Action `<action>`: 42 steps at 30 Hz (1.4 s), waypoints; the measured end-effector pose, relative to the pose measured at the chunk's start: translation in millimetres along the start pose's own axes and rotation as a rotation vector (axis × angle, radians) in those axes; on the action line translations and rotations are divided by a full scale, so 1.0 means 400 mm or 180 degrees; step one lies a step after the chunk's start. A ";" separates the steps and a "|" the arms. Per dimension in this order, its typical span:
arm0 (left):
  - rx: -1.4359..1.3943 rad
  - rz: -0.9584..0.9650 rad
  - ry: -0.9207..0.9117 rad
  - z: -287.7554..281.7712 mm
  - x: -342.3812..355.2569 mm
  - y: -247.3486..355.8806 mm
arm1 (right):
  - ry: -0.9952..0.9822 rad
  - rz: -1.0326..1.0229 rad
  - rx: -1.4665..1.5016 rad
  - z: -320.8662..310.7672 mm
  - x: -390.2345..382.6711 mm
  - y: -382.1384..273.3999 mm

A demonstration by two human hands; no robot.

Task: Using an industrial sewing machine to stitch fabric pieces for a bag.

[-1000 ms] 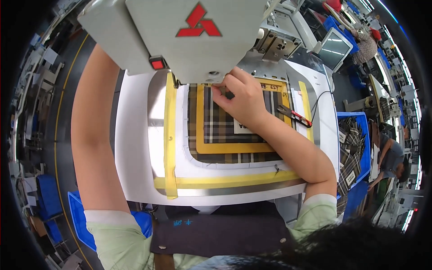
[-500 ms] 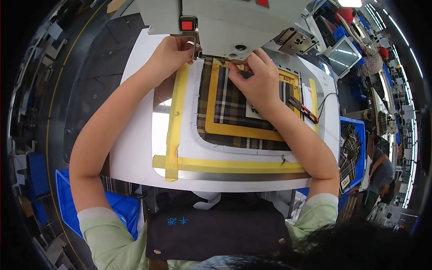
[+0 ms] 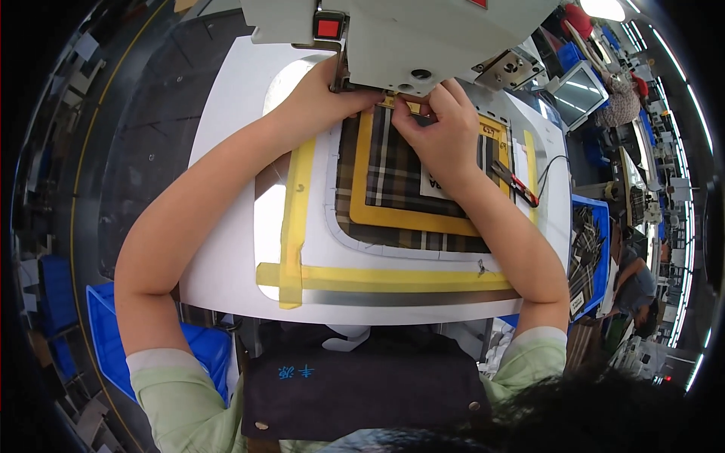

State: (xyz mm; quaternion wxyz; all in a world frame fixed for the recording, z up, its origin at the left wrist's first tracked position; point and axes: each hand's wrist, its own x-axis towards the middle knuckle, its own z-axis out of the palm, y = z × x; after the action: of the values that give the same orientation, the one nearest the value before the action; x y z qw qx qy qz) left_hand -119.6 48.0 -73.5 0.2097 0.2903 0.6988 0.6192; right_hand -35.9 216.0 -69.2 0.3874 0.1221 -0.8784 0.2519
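Under the head of a sewing machine (image 3: 453, 38) my left hand (image 3: 321, 98) reaches in, its thumb pointing right. My right hand (image 3: 445, 132) comes from the other side with its fingers pinched. Their fingertips nearly meet at the top bar of a yellow frame (image 3: 361, 166). Whatever they pinch is too small and too hidden by the machine to name. Beneath the frame lies dark plaid fabric (image 3: 396, 174), with a white label (image 3: 432, 185) partly covered by my right wrist. Red-handled thread snips (image 3: 517, 185) rest beside my right forearm.
Yellow tape (image 3: 298, 204) borders the white work board (image 3: 219, 249). A scrap of thread (image 3: 483, 268) lies near its front. Blue bins stand at the lower left (image 3: 204, 347) and at the right (image 3: 600, 249), the latter holding plaid pieces. Behind it a person (image 3: 638, 283) bends over.
My left hand has moved right, under the machine head, and its thumb now reaches close to my right fingertips. My right hand stays pinched, shifted slightly right in the picture.
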 end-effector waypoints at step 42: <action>-0.0010 0.0100 0.0018 0.003 -0.006 0.014 | 0.0025 0.0053 -0.0017 0.009 0.000 -0.001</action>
State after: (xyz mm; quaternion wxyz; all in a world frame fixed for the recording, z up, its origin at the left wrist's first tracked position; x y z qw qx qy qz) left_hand -116.4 47.7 -68.5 0.1985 0.2992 0.6938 0.6243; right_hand -38.0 213.7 -71.0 0.3891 0.1128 -0.8785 0.2533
